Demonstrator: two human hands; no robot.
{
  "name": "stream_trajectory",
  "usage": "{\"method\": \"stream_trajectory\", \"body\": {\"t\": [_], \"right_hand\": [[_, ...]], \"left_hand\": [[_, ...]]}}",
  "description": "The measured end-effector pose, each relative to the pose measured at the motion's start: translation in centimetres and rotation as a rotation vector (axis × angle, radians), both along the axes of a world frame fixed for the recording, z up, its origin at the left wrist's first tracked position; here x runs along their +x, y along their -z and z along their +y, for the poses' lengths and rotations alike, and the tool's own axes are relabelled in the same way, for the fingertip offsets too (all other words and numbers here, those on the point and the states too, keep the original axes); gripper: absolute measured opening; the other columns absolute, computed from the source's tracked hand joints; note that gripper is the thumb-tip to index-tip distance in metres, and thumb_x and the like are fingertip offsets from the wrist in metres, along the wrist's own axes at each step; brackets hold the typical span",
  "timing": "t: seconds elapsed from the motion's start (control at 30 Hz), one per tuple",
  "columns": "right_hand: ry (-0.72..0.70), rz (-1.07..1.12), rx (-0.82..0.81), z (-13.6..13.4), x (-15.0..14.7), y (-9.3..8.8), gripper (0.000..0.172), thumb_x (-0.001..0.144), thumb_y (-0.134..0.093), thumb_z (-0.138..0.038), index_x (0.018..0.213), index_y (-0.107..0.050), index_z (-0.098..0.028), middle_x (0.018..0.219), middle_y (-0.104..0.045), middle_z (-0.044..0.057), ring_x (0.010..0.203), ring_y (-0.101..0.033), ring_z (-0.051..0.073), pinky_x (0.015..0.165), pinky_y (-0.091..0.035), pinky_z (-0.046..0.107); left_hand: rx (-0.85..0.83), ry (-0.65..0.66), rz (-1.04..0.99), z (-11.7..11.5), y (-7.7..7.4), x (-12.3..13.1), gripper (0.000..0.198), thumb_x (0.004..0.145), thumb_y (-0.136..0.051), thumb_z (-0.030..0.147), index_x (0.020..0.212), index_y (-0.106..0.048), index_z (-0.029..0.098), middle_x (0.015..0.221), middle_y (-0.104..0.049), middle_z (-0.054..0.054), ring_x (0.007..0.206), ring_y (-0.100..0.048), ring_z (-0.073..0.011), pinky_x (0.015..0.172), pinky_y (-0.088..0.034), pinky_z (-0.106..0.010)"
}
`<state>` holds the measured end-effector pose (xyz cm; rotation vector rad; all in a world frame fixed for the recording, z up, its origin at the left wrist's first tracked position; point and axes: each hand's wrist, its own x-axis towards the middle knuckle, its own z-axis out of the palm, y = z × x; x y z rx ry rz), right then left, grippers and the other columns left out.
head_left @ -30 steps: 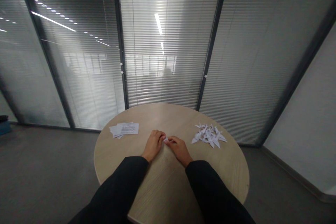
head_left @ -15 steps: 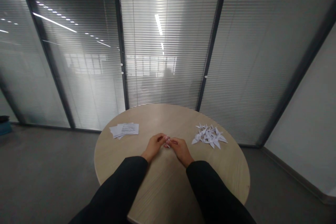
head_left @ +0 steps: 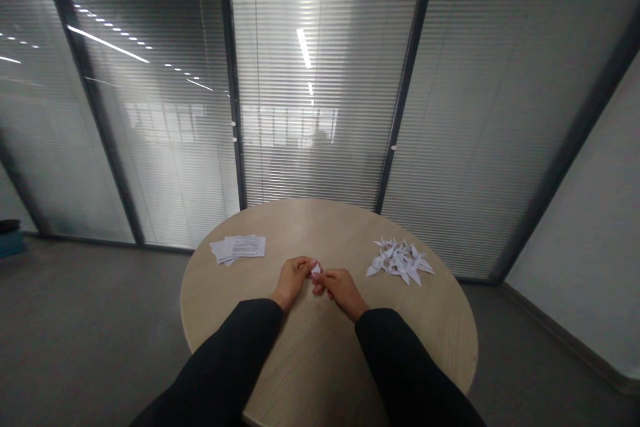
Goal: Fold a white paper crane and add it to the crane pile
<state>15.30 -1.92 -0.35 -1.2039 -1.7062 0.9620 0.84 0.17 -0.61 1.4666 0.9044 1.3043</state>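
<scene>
A small folded piece of white paper (head_left: 316, 269) is pinched between my hands over the middle of the table. My left hand (head_left: 294, 279) closes on its left side with thumb and fingertips. From the right, my right hand (head_left: 342, 285) has its fingers curled and its fingertips at the paper's lower right edge. Fingers cover part of the paper, so its full shape is hidden. To the right lies a pile of folded white paper cranes (head_left: 400, 260). Several flat sheets of printed paper (head_left: 245, 246) overlap at the left.
The round wooden table (head_left: 320, 220) has a pale top. Behind it stands a glass partition with blinds (head_left: 320, 173) and dark frames. A blue bin (head_left: 11, 240) is on the floor at the far left. A white wall (head_left: 590, 213) rises at the right.
My right hand has shifted slightly down, its fingers more curled. More of the folded paper shows between the fingertips. Paper pile and sheets stay where they were.
</scene>
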Motion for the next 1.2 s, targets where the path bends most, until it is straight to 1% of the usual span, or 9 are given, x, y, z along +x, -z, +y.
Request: {"method": "stream_trajectory", "body": {"t": [0.13, 0.27, 0.43, 0.5, 0.6, 0.67, 0.73, 0.9, 1.2], "right_hand": [[-0.006, -0.017, 0.002, -0.2, -0.1, -0.3, 0.035, 0.076, -0.053, -0.043, 0.061, -0.066, -0.015, 0.052, -0.066, 0.003, 0.042, -0.051, 0.011, 0.043, -0.034, 0.021], [-0.003, 0.015, -0.010, -0.3, -0.3, -0.3, 0.032, 0.075, -0.053, -0.043, 0.062, -0.062, -0.015, 0.049, -0.063, 0.001, 0.034, -0.044, 0.009, 0.037, -0.031, 0.020], [-0.006, 0.026, -0.023, -0.5, -0.5, -0.2, 0.031, 0.078, -0.051, -0.043, 0.064, -0.059, -0.017, 0.044, -0.058, -0.002, 0.032, -0.046, 0.010, 0.036, -0.034, 0.020], [0.051, -0.038, 0.049, -0.4, -0.5, -0.1, 0.030, 0.079, -0.051, -0.043, 0.064, -0.058, -0.018, 0.046, -0.057, -0.002, 0.036, -0.049, 0.011, 0.041, -0.037, 0.021], [0.213, -0.134, 0.272, -0.2, -0.5, 0.3, 0.020, 0.075, -0.060, -0.040, 0.078, -0.059, -0.020, 0.062, -0.063, -0.001, 0.058, -0.059, 0.015, 0.060, -0.045, 0.026], [0.294, -0.166, 0.417, 0.0, -0.5, 0.5, 0.028, 0.071, -0.066, -0.036, 0.093, -0.057, -0.020, 0.078, -0.064, 0.002, 0.076, -0.060, 0.019, 0.072, -0.046, 0.031], [0.317, -0.201, 0.522, 0.0, -0.5, 0.6, 0.032, 0.072, -0.066, -0.033, 0.098, -0.054, -0.020, 0.089, -0.061, 0.005, 0.085, -0.058, 0.021, 0.077, -0.046, 0.034], [0.297, -0.340, 0.639, -0.3, -0.5, 0.4, 0.014, 0.079, -0.060, -0.029, 0.085, -0.052, -0.020, 0.087, -0.056, 0.005, 0.087, -0.053, 0.022, 0.080, -0.044, 0.036], [0.310, -0.423, 0.688, -0.3, -0.3, 0.5, 0.012, 0.084, -0.055, -0.032, 0.085, -0.052, -0.020, 0.085, -0.056, 0.005, 0.084, -0.053, 0.021, 0.076, -0.044, 0.034]], "left_hand": [[0.024, -0.039, 0.070, 0.0, 0.0, 0.0, 0.039, 0.071, -0.059, 0.049, 0.069, -0.065, 0.011, 0.057, -0.062, -0.004, 0.053, -0.053, -0.0134, 0.055, -0.040, -0.025], [0.046, -0.036, 0.089, 0.1, 0.0, -0.1, 0.040, 0.072, -0.057, 0.050, 0.070, -0.064, 0.011, 0.057, -0.061, -0.004, 0.054, -0.054, -0.0138, 0.055, -0.040, -0.025], [0.035, -0.014, 0.089, 0.3, 0.2, -0.2, 0.044, 0.072, -0.056, 0.054, 0.071, -0.066, 0.011, 0.058, -0.062, -0.005, 0.055, -0.055, -0.0144, 0.056, -0.041, -0.025], [0.020, -0.030, 0.079, 0.4, 0.2, -0.2, 0.047, 0.070, -0.057, 0.056, 0.071, -0.067, 0.011, 0.060, -0.062, -0.005, 0.056, -0.055, -0.0146, 0.057, -0.042, -0.025], [0.005, -0.077, 0.073, 0.4, 0.3, -0.2, 0.048, 0.068, -0.059, 0.057, 0.074, -0.069, 0.010, 0.063, -0.064, -0.005, 0.059, -0.055, -0.0149, 0.058, -0.042, -0.025], [0.000, -0.072, 0.085, 0.4, 0.3, -0.2, 0.048, 0.068, -0.059, 0.056, 0.075, -0.069, 0.010, 0.064, -0.063, -0.004, 0.059, -0.054, -0.0144, 0.059, -0.042, -0.025], [-0.005, -0.041, 0.119, 0.3, 0.3, -0.1, 0.048, 0.069, -0.058, 0.056, 0.074, -0.070, 0.010, 0.061, -0.062, -0.004, 0.057, -0.053, -0.0136, 0.058, -0.041, -0.024], [0.001, -0.004, 0.169, 0.0, 0.2, 0.1, 0.051, 0.071, -0.055, 0.059, 0.069, -0.069, 0.010, 0.057, -0.058, -0.003, 0.053, -0.050, -0.0125, 0.055, -0.040, -0.023], [-0.118, -0.009, 0.056, 0.2, 0.7, 0.6, 0.064, 0.070, -0.048, 0.069, 0.068, -0.065, 0.008, 0.058, -0.060, -0.006, 0.056, -0.057, -0.0156, 0.059, -0.047, -0.028]]}}
